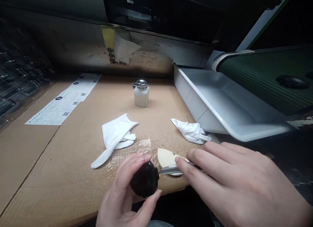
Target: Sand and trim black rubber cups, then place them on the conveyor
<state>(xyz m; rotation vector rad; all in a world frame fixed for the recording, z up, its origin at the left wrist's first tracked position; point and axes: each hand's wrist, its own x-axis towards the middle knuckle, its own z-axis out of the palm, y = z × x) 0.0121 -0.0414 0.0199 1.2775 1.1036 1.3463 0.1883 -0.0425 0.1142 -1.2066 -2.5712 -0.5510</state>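
Between the fingers and thumb of my left hand [129, 196] is a black round plastic part [144, 179], its small notched edge facing right. My right hand [227, 175] is closed on a slim metal knife [170, 170]; its handle is mostly hidden under my fingers. The knife's tip meets or nearly meets the notched edge of the black part. Below the knife, a cream round pad [166, 157] lies at the cardboard's front edge, partly covered by my right hand. White gloves lie just beyond my hands, one on the left [116, 135] and one on the right [190, 131].
A square white pump bottle [141, 96] with a metal top stands mid-table on the cardboard [73, 165]. Printed label sheets [58, 106] lie left. A white plastic tray [200, 106] sits right, beside a green conveyor belt [269, 70] carrying dark round parts. Clear plastic trays [22, 70] are stacked far left.
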